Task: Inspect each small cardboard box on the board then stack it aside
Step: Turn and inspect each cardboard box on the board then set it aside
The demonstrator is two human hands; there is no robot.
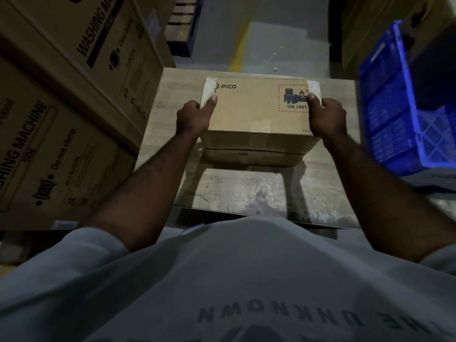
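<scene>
The grip is two-handed. The left hand (193, 117) clamps the left end of the top box (256, 109) and the right hand (326, 117) clamps the right end. Each thumb lies flat on the lid and the fingers curl down over the side. The box fills the span between the two hands, lid up, with "PICO" printed at its far left and a red-hatched "UN 3481" label at its far right, partly under the right thumb.

Directly below it is a second box (255, 157), of which only the near face shows. Whether the top one rests on it or hangs just clear is hard to tell. Both are over the middle of the bench (246, 196), whose near part is scuffed and stained.

Tall washing-machine cartons (61, 134) stand just beside the bench's left edge. A blue crate (394, 102), tilted and cut off by the frame, crowds the right edge. Beyond the far edge is grey floor with a yellow line (238, 50) and, dimly, a pallet (182, 23).

The fingers are hidden behind the box ends. The light is low and the small print on the box cannot be read.
</scene>
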